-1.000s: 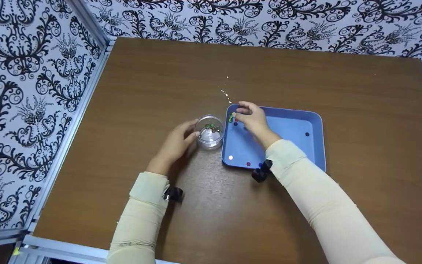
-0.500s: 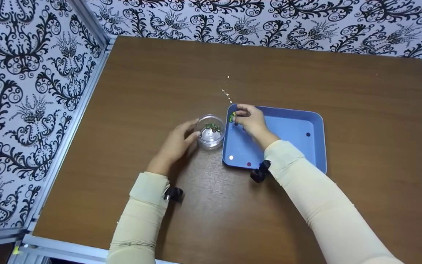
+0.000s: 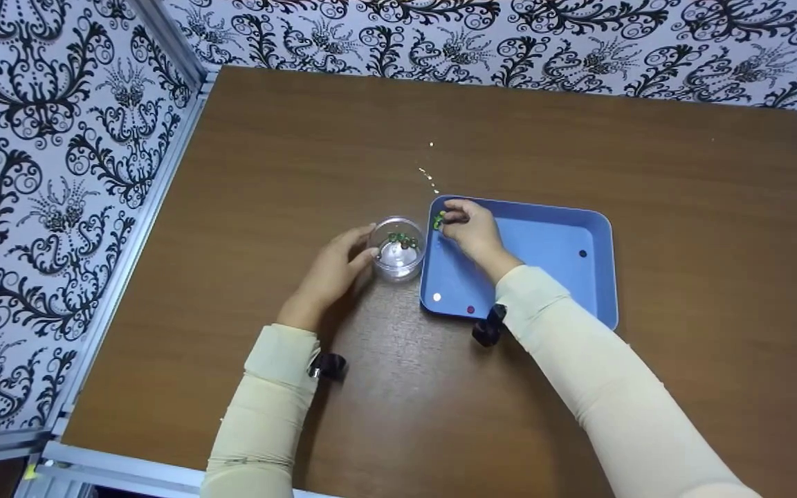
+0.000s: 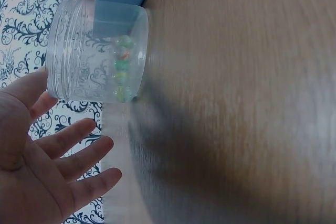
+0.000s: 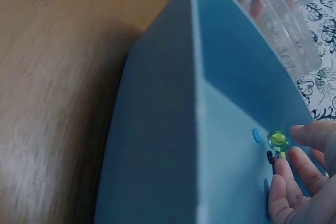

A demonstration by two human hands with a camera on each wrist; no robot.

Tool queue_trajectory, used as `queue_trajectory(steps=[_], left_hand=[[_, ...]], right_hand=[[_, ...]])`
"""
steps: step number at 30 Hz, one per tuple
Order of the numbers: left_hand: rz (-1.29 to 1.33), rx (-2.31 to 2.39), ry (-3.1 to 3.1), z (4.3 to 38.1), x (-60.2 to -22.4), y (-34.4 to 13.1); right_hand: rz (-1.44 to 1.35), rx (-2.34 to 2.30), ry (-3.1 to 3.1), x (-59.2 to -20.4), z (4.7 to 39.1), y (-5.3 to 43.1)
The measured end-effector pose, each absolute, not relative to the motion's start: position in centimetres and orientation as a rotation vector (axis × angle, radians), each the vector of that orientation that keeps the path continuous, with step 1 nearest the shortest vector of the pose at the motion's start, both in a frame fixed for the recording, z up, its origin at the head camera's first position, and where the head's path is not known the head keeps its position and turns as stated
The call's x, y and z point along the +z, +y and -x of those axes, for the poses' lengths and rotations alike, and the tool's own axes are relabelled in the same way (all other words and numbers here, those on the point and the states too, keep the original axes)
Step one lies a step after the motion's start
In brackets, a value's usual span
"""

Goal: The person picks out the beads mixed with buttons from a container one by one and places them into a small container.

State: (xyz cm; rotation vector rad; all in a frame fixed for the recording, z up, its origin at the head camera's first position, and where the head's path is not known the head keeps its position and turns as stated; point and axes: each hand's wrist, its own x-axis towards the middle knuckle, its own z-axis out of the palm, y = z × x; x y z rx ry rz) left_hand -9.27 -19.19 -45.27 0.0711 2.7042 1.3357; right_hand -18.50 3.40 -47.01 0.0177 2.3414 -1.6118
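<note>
My left hand (image 3: 333, 270) touches the left side of a clear plastic jar (image 3: 398, 270) with thumb and index finger. In the left wrist view, its other fingers are spread apart from the jar, and several green, yellow and red glass marbles (image 4: 122, 65) lie at the bottom. Inside the blue tray (image 3: 530, 242), my right hand (image 3: 476, 232) reaches down at the far left corner. Its loosely bent fingertips are beside a green-yellow glass marble (image 5: 277, 140); no clear grip on it shows. A blue disc (image 5: 256, 135) and a small black piece (image 5: 270, 157) lie close by.
Along the tray's near side lie a white disc (image 3: 436, 297) and a dark red disc (image 3: 470, 310). A dark disc (image 3: 582, 254) is farther right. White specks (image 3: 431, 181) mark the wooden table (image 3: 301, 138) behind the tray. Patterned panels (image 3: 59, 194) border the table.
My right hand has lowered slightly and shifted its fingertips closer to the green marbles in the tray corner, now covering the small pieces there. My left hand and the jar have stayed put.
</note>
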Motion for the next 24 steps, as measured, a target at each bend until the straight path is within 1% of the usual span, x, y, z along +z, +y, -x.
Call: queue_trajectory(steps=[17,24], left_hand=[[-0.067,1.318,2.719,9.17,-45.17,-19.17],[-0.082,1.302,2.742,9.17,-45.19,-19.1]], right_hand=[[0.161,-1.434,2.558,-47.65,18.08,3.17],[0.15,-1.383,2.602,-47.75,17.93,3.01]])
